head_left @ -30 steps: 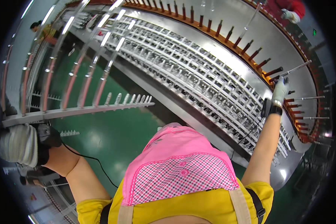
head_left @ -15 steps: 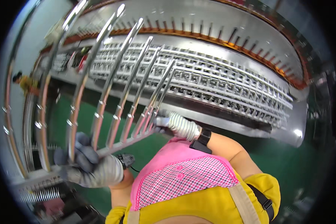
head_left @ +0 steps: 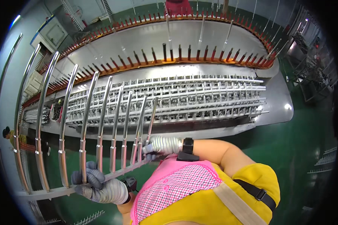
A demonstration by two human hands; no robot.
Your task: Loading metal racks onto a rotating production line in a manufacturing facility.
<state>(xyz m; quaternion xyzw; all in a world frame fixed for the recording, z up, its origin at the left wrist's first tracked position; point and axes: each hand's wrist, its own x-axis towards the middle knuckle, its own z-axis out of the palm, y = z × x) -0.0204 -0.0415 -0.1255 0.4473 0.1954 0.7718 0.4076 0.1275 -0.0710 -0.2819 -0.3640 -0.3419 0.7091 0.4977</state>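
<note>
A long pale rack bar (head_left: 60,192) slants across in front of me, carrying a row of shiny metal tubes (head_left: 65,131) that stand up from it. My left hand (head_left: 101,187), in a grey-and-white work glove, is closed round the bar and the foot of one tube near the middle. At the bar's right end, my right hand (head_left: 163,145) in a striped glove has its fingers closed on it, beside the last tubes. The gloves hide parts of the bar. The tubes' upper ends point away from me, over the edge of the metal table.
Beyond the rack is a metal table (head_left: 278,108) holding rows of white racks with small parts (head_left: 169,101). An oval conveyor track with upright pins (head_left: 206,60) runs behind it. Another person (head_left: 13,138) is at far left. Green floor (head_left: 289,161) shows at right.
The view has turned, so more of the conveyor and table shows. The rack's tubes now appear more upright and farther down in the picture. Both hands keep hold of the rack.
</note>
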